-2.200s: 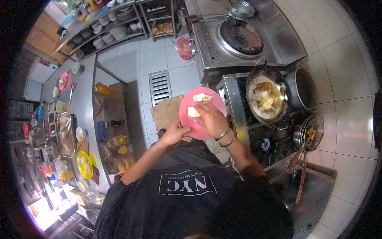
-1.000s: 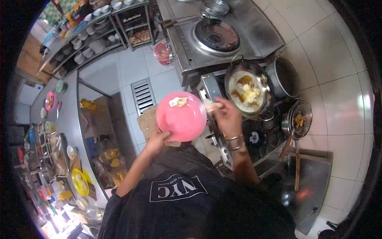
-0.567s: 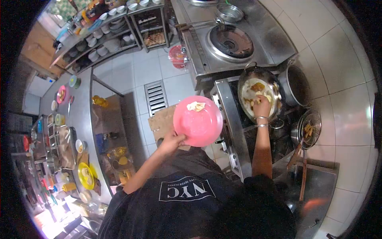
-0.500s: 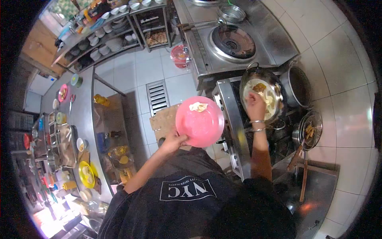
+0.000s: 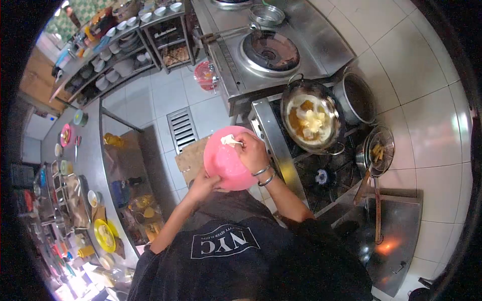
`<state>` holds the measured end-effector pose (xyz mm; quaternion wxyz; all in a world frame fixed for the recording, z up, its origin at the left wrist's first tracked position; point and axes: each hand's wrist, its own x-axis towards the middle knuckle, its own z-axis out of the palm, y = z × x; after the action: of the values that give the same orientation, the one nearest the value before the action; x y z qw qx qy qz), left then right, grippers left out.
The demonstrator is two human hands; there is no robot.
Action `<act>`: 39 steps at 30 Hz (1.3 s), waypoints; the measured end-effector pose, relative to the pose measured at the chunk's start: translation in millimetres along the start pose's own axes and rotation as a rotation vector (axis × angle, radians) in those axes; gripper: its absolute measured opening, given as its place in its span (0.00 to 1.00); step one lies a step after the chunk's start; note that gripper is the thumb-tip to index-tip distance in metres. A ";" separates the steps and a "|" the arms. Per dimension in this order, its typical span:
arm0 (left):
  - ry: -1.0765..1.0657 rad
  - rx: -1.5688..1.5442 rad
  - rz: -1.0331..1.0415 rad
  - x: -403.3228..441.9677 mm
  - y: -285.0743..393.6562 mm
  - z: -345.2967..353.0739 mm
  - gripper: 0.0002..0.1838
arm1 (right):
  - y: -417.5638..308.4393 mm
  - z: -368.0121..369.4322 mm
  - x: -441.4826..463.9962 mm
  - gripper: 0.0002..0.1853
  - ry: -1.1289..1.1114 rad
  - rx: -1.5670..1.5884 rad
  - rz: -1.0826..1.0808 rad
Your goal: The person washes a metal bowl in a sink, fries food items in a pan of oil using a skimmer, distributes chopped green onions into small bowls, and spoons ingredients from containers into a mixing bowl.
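My left hand (image 5: 203, 184) grips the near left rim of a round pink plate (image 5: 223, 165), held in front of my body. On the plate's far part lies a pale, crumpled piece that looks like dough (image 5: 230, 140). My right hand (image 5: 252, 152), with bangles at the wrist, has its fingers closed at the right side of this piece. To the right, a two-handled wok (image 5: 290, 108) stands on the stove, with foaming oil and several pale yellow pieces (image 5: 312, 122) bunched in it.
A deep metal pot (image 5: 359, 98) stands right of the wok. Nearer lies a strainer (image 5: 380, 153) with fried pieces, its long handle toward me. A second burner (image 5: 271, 50) is beyond. A steel counter (image 5: 95, 150) with plates runs along the left.
My right hand has moved from over the wok back to the pale piece on the plate. The pieces in the wok now sit amid more foam. The view has shifted slightly.
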<state>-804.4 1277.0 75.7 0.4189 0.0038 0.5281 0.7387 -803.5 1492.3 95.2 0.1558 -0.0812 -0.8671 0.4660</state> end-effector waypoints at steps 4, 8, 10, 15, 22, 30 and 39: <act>-0.008 0.207 -0.033 12.8 -12.6 -2.5 0.31 | -7.9 -16.7 -4.3 0.08 0.012 -0.030 -0.039; 0.069 0.041 -0.071 17.4 -15.4 20.0 0.27 | -12.0 -19.4 -16.2 0.11 0.044 -0.212 -0.200; 0.086 0.058 -0.016 26.5 -26.3 17.7 0.24 | -17.1 -19.3 -24.9 0.12 0.027 -0.245 -0.215; 0.180 0.075 -0.003 26.3 -13.4 25.4 0.19 | -13.7 -64.1 -23.7 0.10 0.126 -0.088 -0.032; 0.256 -0.005 -0.051 22.4 -22.5 4.1 0.25 | 148.8 -169.8 6.3 0.11 0.306 -0.614 0.091; 0.393 0.030 0.015 9.2 -25.6 -3.8 0.29 | 152.0 -153.1 36.1 0.20 0.253 -0.590 -0.016; 0.966 1.366 0.779 -64.2 53.2 -110.0 0.33 | -44.7 33.5 22.9 0.29 -0.317 -0.141 -0.222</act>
<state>-844.8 1146.7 96.8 -0.2181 0.1190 0.9282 0.2770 -836.3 1447.9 119.5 0.0617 0.0787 -0.9149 0.3912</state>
